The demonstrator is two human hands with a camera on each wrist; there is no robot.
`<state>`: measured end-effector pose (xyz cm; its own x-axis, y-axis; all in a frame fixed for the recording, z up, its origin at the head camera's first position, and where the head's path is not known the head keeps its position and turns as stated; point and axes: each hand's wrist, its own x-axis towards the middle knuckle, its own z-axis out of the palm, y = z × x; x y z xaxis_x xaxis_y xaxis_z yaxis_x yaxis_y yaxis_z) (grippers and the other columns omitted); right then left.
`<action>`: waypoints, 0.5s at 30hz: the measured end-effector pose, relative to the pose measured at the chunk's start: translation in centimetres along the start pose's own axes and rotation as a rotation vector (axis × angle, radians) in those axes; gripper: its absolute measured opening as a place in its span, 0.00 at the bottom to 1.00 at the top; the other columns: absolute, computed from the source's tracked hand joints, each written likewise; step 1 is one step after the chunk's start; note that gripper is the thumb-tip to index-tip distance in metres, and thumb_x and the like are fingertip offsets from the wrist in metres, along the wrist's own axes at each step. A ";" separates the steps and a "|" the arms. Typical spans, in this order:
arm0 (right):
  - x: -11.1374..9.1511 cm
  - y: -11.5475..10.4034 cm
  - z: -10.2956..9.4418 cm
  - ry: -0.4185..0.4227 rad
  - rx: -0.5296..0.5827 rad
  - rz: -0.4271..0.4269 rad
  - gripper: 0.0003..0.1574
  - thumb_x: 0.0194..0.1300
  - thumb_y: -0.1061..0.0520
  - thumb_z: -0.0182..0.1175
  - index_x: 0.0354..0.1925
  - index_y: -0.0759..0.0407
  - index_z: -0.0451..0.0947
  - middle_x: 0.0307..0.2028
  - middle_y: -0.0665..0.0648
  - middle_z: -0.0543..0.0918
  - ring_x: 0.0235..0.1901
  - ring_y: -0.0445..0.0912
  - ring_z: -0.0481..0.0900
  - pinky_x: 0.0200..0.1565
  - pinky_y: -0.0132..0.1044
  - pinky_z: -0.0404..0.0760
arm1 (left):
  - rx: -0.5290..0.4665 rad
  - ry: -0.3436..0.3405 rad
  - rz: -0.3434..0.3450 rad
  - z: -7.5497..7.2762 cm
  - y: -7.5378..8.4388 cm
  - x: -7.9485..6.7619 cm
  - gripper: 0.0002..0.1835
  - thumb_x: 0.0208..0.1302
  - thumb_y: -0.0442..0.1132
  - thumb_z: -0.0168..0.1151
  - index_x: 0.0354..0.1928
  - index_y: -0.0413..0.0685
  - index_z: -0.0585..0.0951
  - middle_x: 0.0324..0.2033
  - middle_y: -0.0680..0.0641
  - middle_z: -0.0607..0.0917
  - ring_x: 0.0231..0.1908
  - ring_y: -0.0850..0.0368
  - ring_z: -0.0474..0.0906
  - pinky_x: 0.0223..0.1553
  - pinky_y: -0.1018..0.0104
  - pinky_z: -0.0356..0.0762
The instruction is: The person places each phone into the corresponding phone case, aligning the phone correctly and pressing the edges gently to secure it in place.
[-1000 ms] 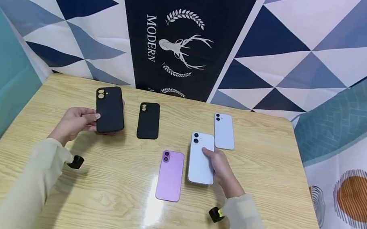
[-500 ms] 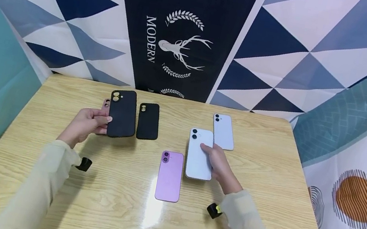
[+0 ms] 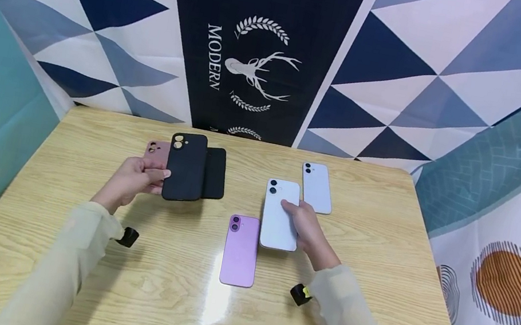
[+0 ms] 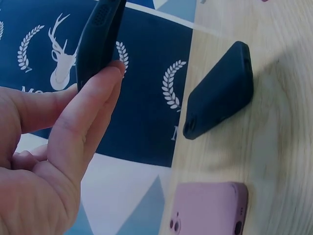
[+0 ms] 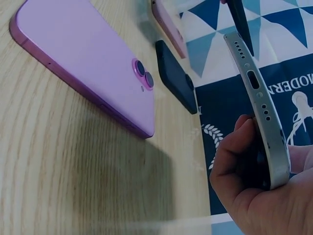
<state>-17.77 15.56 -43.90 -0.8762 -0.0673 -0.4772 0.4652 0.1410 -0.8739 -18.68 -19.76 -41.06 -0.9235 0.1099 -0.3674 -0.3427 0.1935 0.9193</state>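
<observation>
My left hand pinches a black phone case by its left edge, thumb on top and fingers beneath. The case is raised off the table and overlaps a second, smaller black case in the head view. A pink case lies partly hidden behind the left hand. My right hand grips a white phone by its right side; the right wrist view shows the charging port end of that phone held above the table. Between the hands a purple phone lies flat, camera side up.
A smaller white phone lies behind the right hand on the wooden table. A patterned cloth backdrop meets the table's back edge, and more cloth hangs at both sides.
The left hand has carried the black case to the right, uncovering the pink case and overlapping the small black one. The right hand has moved the white phone slightly left and back.
</observation>
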 end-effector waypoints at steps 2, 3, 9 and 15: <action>0.1 -0.1 0.1 -0.001 -0.009 0.004 0.27 0.71 0.52 0.44 0.61 0.69 0.61 0.32 0.51 0.76 0.30 0.40 0.77 0.35 0.32 0.79 | 0.006 0.000 0.001 0.3 0.0 0.1 0.27 0.67 0.34 0.54 0.62 0.23 0.61 0.30 0.53 0.79 0.24 0.69 0.80 0.32 0.76 0.82; 0.2 -0.2 0.2 -0.001 -0.015 0.007 0.27 0.71 0.52 0.44 0.61 0.69 0.61 0.33 0.52 0.76 0.30 0.40 0.77 0.35 0.32 0.79 | 0.006 -0.001 0.003 0.4 -0.1 0.1 0.27 0.67 0.34 0.54 0.62 0.23 0.62 0.30 0.53 0.78 0.25 0.69 0.80 0.32 0.76 0.82; 0.5 -0.6 0.6 0.003 -0.033 0.016 0.28 0.71 0.52 0.45 0.60 0.69 0.60 0.34 0.53 0.75 0.30 0.40 0.76 0.34 0.32 0.79 | 0.000 -0.010 0.003 1.3 -0.2 0.3 0.24 0.66 0.33 0.54 0.60 0.24 0.64 0.28 0.55 0.79 0.24 0.68 0.80 0.31 0.76 0.82; 0.5 -1.2 0.9 -0.008 -0.032 0.011 0.27 0.71 0.52 0.45 0.59 0.70 0.61 0.32 0.52 0.75 0.28 0.40 0.76 0.32 0.32 0.79 | 0.014 -0.021 0.001 1.9 -0.1 0.6 0.23 0.67 0.34 0.54 0.59 0.26 0.66 0.32 0.53 0.79 0.26 0.67 0.79 0.33 0.74 0.82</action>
<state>-18.65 14.47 -43.13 -0.8700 -0.0732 -0.4876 0.4704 0.1733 -0.8653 -18.85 -17.85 -41.60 -0.9198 0.1307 -0.3700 -0.3397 0.2069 0.9175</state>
